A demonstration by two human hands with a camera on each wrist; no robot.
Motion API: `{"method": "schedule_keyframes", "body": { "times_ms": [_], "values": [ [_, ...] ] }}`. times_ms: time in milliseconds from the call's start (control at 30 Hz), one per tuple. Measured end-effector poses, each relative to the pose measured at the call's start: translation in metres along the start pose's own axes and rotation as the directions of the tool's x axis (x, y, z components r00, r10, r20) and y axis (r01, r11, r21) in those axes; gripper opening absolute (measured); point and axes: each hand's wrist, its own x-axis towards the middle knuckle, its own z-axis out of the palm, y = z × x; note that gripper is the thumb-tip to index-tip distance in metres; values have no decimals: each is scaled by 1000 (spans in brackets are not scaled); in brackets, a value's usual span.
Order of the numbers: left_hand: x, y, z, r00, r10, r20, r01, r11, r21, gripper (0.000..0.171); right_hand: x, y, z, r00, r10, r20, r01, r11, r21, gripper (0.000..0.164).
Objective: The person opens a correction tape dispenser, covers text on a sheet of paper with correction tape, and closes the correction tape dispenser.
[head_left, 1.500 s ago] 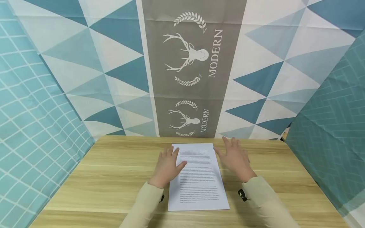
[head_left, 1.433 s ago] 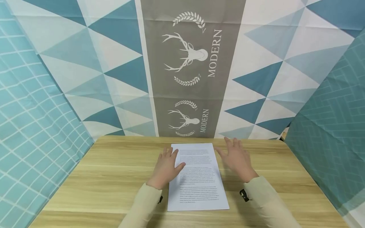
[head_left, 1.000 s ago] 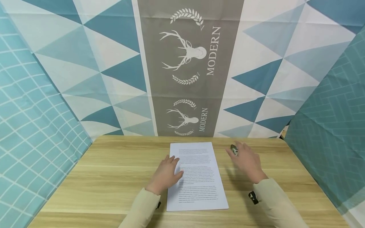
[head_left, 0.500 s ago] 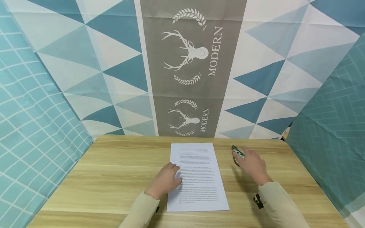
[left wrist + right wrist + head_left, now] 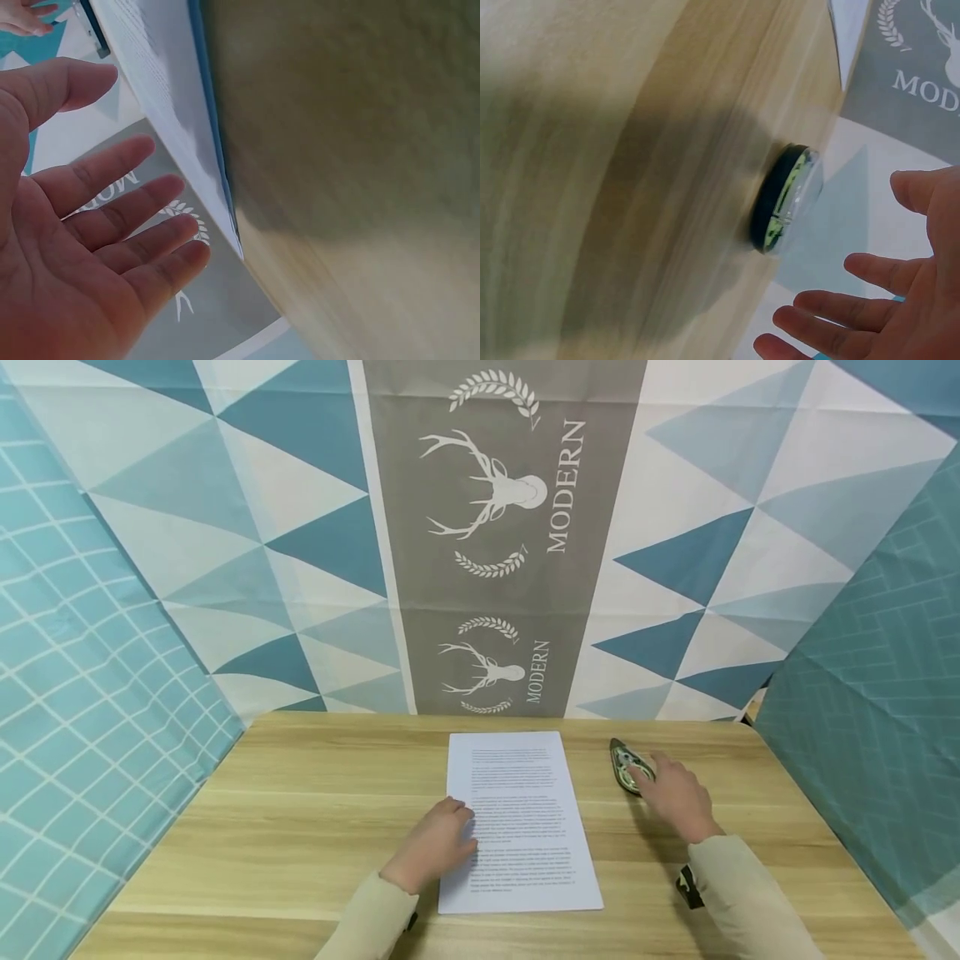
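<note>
A sheet of printed text tops a stack of paper (image 5: 517,827) lying upright on the table; a blue edge shows along its side in the left wrist view. My left hand (image 5: 431,845) hovers by the stack's left edge, its thumb and fingertips overlapping the text. Fingers of that hand (image 5: 82,217) are spread loosely and hold nothing. To the right of the paper lies a teardrop-shaped correction tape (image 5: 628,767), with a dark rim, green parts and a clear cover. My right hand (image 5: 681,797) is just right of it, fingers relaxed and apart from the tape (image 5: 787,199).
The wooden table (image 5: 300,827) runs back to a patterned curtain (image 5: 480,527) with deer heads and triangles. A blue checked curtain (image 5: 82,652) stands on the left, a green one (image 5: 862,693) on the right. Each wrist wears a dark strap (image 5: 690,887).
My right hand has drawn back to the right and toward me, uncovering the correction tape. The left hand has slid down along the paper's left edge. The paper stays put.
</note>
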Motion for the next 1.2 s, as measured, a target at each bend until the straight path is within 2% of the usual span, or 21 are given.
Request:
{"method": "schedule_keyframes", "body": {
  "times_ms": [133,667,1200],
  "values": [
    [-3,-3,2,1000,25,-5,-24,1000,17,34,2,3,2,1000,13,23,-13,1000,9,76],
    [-6,-3,6,1000,-7,31,6,1000,22,37,10,10,4,997,52,63,-55,998,41,76],
    [-6,-1,4,999,-32,37,31,999,16,34,18,17,7,991,100,93,-106,992,64,78]
  ]
}}
